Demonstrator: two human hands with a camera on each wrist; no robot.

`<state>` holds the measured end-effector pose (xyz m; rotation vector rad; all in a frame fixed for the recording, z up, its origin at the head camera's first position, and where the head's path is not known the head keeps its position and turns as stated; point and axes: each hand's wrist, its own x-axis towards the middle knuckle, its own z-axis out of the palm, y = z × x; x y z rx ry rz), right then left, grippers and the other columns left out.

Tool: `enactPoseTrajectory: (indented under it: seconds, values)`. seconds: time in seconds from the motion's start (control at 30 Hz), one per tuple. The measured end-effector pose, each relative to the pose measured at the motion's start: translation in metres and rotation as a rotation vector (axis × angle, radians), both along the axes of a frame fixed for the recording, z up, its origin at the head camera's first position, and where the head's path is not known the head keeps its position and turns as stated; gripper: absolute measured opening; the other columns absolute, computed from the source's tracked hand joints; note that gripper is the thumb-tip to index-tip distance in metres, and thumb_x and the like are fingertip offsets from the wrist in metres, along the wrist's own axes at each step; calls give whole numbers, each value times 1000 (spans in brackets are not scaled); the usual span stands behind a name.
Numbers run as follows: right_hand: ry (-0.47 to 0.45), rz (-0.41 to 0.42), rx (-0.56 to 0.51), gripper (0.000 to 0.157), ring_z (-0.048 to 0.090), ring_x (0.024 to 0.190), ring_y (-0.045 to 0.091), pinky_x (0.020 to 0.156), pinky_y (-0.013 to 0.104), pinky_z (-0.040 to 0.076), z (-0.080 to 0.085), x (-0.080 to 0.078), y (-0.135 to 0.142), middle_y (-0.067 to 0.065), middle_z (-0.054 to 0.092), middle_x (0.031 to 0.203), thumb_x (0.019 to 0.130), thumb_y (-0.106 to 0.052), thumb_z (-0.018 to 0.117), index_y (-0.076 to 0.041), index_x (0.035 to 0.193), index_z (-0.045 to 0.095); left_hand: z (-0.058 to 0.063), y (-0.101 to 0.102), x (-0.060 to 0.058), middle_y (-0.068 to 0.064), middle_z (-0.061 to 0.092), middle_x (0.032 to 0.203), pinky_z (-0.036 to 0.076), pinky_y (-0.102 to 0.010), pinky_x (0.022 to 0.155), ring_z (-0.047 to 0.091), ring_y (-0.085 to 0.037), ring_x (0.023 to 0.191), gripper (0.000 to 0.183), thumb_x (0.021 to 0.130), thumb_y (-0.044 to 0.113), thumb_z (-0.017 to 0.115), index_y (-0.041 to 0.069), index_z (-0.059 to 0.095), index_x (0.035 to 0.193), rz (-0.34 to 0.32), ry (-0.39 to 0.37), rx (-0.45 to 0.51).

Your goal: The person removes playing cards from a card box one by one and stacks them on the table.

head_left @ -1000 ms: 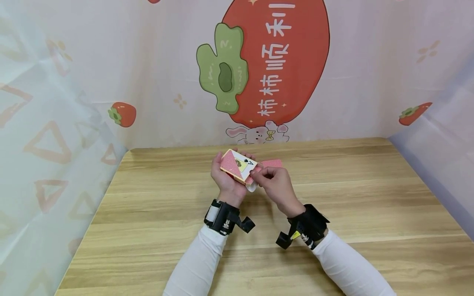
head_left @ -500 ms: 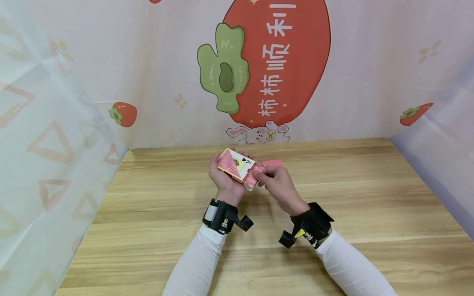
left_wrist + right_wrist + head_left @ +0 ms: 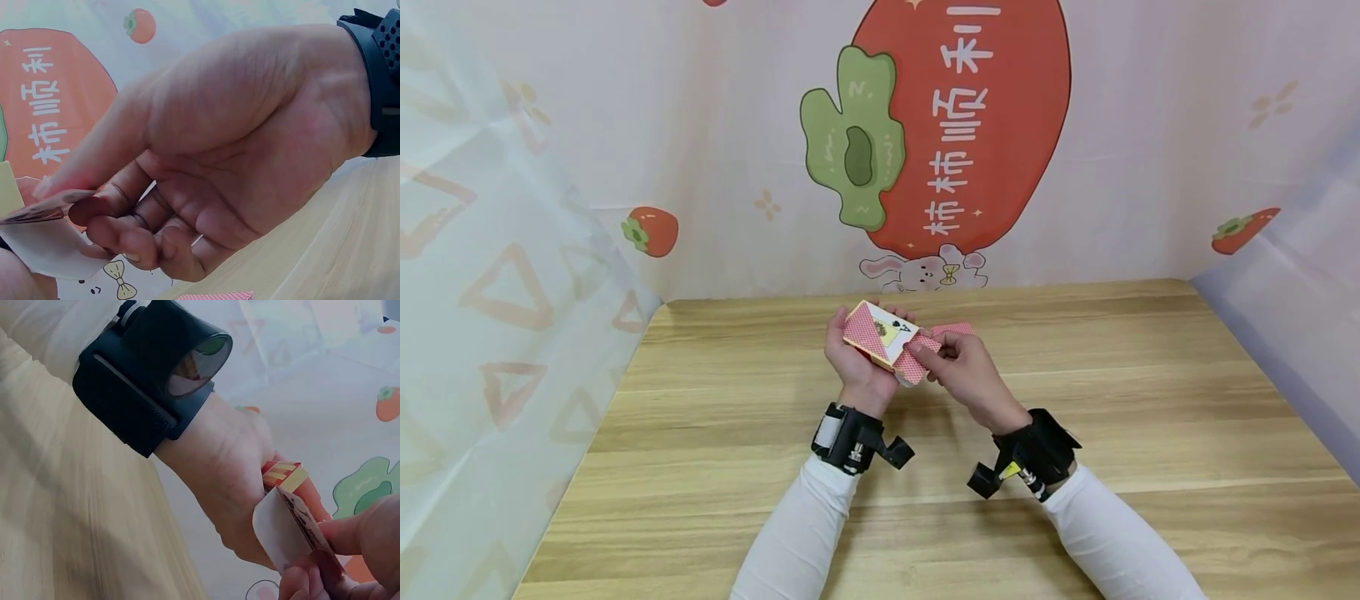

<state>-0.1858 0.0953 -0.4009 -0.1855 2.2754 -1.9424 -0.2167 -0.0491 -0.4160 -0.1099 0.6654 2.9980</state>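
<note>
My left hand (image 3: 859, 375) holds a playing card box (image 3: 867, 332), red-patterned with a white panel showing an ace of spades. Red-backed playing cards (image 3: 914, 367) stick out of its right end. Thumb and fingers of my right hand (image 3: 972, 379) pinch these cards. In the left wrist view, the right hand (image 3: 206, 137) grips the cards' edge above a white flap (image 3: 59, 250). The right wrist view shows the left hand (image 3: 222, 481) round the box (image 3: 284, 476), with the cards (image 3: 309, 519) partly out and right-hand fingers on them.
Behind the right hand, a flat red-patterned piece (image 3: 953, 327) lies on the wooden table (image 3: 700, 467). A printed curtain (image 3: 730, 150) stands along the table's back edge and sides. Both wrists wear black camera straps.
My right hand has shifted slightly right, drawing the red-backed cards further out of the box. The left hand keeps its hold with only a small shift.
</note>
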Motion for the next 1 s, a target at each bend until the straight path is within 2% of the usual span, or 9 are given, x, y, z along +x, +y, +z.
enactPoseTrajectory:
  seconds: [0.2, 0.33, 0.57, 0.73, 0.87, 1.0]
  values:
    - [-29, 35, 7, 24, 53, 68, 18, 59, 24, 46, 6, 0, 4, 9, 61, 82, 101, -13, 63, 8, 110, 65, 2, -3, 0, -10, 57, 107, 42, -51, 102, 57, -29, 104, 49, 97, 54, 36, 15, 48, 123, 16, 4, -8]
    - [-63, 76, 26, 24, 53, 70, 19, 60, 25, 46, 9, -1, 9, 10, 61, 84, 101, -13, 61, 9, 113, 63, 3, -6, -1, -12, 56, 108, 36, -52, 110, 58, -30, 102, 49, 96, 54, 39, 13, 50, 122, 43, 2, 6]
    - [-98, 118, 43, 26, 54, 71, 20, 60, 24, 47, 12, -5, 16, 12, 61, 89, 101, -12, 60, 9, 116, 61, 6, -16, -3, -12, 59, 108, 46, -52, 95, 59, -32, 105, 51, 96, 55, 40, 14, 49, 124, 58, -9, 28]
    - [-90, 140, 61, 27, 54, 69, 18, 59, 25, 47, 11, -8, 20, 12, 62, 89, 101, -11, 61, 10, 118, 59, 9, -20, -3, -12, 58, 108, 49, -51, 88, 57, -32, 106, 48, 97, 54, 37, 14, 52, 119, 53, -8, 77]
    - [-84, 150, 95, 30, 54, 68, 17, 58, 25, 48, 10, -10, 23, 12, 63, 90, 99, -10, 63, 11, 120, 58, 12, -24, -3, -12, 57, 108, 49, -50, 87, 57, -31, 104, 49, 98, 55, 33, 14, 52, 118, 49, 12, 96]
    - [-91, 173, 132, 30, 54, 68, 18, 58, 27, 49, 12, -11, 28, 12, 64, 91, 99, -11, 64, 10, 120, 58, 13, -27, -3, -12, 59, 106, 47, -50, 91, 59, -31, 103, 49, 98, 54, 35, 13, 53, 118, 63, 5, 118]
